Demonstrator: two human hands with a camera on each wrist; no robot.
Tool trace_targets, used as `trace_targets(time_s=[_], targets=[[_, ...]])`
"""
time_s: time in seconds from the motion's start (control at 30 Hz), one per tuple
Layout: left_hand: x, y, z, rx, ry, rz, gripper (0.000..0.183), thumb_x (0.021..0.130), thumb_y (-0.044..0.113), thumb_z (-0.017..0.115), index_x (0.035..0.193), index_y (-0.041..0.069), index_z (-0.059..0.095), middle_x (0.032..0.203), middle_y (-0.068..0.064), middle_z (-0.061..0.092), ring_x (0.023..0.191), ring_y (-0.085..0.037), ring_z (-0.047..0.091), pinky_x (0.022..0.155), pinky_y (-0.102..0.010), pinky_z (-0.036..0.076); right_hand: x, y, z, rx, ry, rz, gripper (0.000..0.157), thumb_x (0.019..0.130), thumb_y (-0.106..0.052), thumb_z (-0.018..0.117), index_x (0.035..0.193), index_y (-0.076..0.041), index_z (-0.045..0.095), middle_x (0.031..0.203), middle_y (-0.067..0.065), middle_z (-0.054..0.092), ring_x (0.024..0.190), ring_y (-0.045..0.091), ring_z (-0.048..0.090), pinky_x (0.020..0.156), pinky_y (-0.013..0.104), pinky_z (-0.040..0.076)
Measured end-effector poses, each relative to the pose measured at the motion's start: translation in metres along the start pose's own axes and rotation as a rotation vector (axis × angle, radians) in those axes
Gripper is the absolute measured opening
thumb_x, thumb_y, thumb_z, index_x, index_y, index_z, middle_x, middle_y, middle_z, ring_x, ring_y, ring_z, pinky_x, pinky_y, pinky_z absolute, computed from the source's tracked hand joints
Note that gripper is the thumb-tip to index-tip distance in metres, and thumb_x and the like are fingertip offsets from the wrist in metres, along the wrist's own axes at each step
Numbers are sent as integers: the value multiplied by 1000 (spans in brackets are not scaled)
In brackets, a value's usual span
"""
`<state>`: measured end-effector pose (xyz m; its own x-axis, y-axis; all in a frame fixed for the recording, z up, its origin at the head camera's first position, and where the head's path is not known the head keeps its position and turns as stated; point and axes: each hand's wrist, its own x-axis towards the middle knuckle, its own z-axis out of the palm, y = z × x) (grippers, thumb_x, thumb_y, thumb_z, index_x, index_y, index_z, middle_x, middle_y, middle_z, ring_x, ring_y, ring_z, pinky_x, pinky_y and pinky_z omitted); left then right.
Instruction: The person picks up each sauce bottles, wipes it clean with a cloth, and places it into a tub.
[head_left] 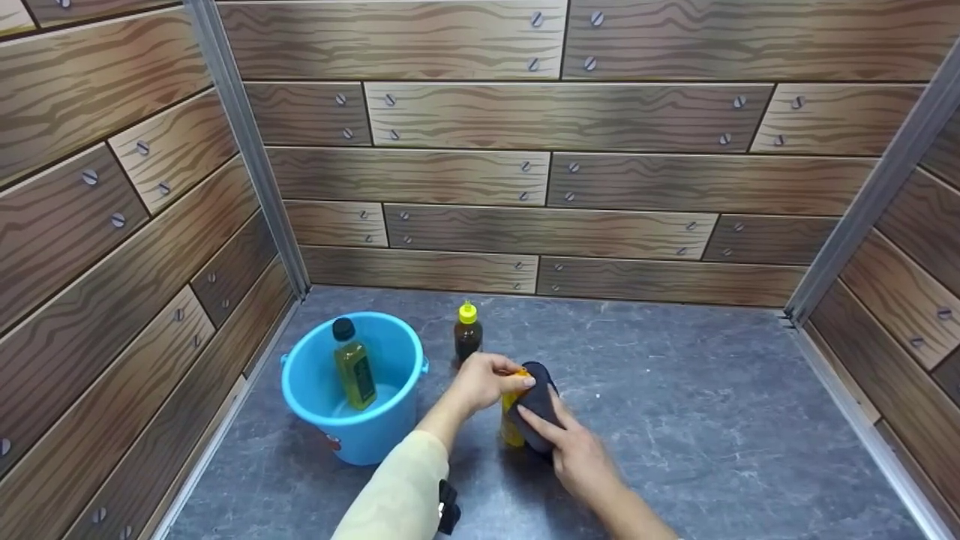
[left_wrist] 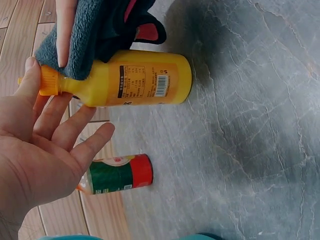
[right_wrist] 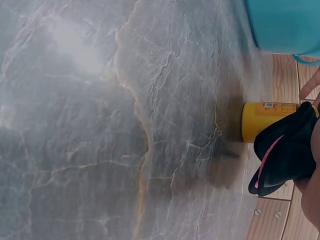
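Note:
A yellow squeeze bottle [head_left: 512, 431] with an orange cap stands upright on the floor. At its cap, my left hand [head_left: 480, 382] pinches with thumb and fingers; in the left wrist view more fingers of the left hand [left_wrist: 47, 145] lie along the bottle's neck. My right hand [head_left: 581, 454] holds a dark grey cloth [head_left: 538, 412] against the side and shoulder of the bottle. Pink edging shows on the cloth [right_wrist: 280, 155] in the right wrist view. The bottle's printed label [left_wrist: 140, 80] faces the left wrist camera. Part of the bottle is hidden behind the cloth.
Left of the hands stands a blue bucket [head_left: 375, 439] with a black-capped bottle of greenish oil [head_left: 354, 371] leaning inside. A dark bottle [head_left: 467, 337] with a yellow nozzle cap stands behind my left hand. Wood-patterned walls [head_left: 450, 176] enclose the grey marbled floor [head_left: 712, 405].

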<state>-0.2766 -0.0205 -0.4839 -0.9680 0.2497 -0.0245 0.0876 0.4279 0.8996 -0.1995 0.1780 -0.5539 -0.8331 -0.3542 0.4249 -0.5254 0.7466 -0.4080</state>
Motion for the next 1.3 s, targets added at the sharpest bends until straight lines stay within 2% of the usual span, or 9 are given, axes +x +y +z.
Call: trace_targets(time_s=[0.2,0.37,0.5,0.67,0.93,1.13,1.3], targets=[[1,0,0,25,-6,6,23,94,26,85,108,9,83,105,-4,78,97,-19,73,87,-39,61,6,-2,1,1,-12,-1,83,85,17,65,148,-38,64,163,26,40,119,48,65,72,47,59],[2,1,-3,29,-13,-10,24,94,28,85,109,9,83,106,-5,78,97,-20,73,86,-38,61,12,-4,0,11,-18,-18,79,87,15,65,148,-36,65,163,28,39,122,49,63,75,50,59],[3,3,-5,26,-16,-17,24,94,28,85,108,9,83,105,-4,78,96,-19,73,85,-37,61,18,-6,-2,31,-63,2,78,91,14,63,150,-37,62,165,29,35,123,51,62,76,51,59],[4,4,-5,15,-13,-32,24,93,27,86,108,9,83,104,-4,77,96,-19,73,84,-36,62,21,-6,-2,23,-108,40,83,90,13,63,152,-41,58,166,27,34,112,50,67,73,51,57],[3,6,-5,6,-16,-51,22,93,29,86,105,11,83,100,0,77,91,-16,71,81,-35,61,20,-6,6,17,-15,7,78,85,14,66,146,-35,67,162,24,43,118,50,65,79,55,59],[3,3,-5,10,-10,-36,24,92,28,87,106,9,83,104,-3,78,95,-18,72,83,-36,62,16,-6,14,27,19,6,76,85,14,65,145,-33,68,162,26,43,125,50,61,84,56,59],[2,0,-3,-11,-16,-35,23,92,27,87,105,9,83,103,-3,78,95,-18,72,84,-36,62,10,-4,21,45,48,4,75,85,14,64,144,-33,69,160,31,42,122,52,62,83,55,60]])
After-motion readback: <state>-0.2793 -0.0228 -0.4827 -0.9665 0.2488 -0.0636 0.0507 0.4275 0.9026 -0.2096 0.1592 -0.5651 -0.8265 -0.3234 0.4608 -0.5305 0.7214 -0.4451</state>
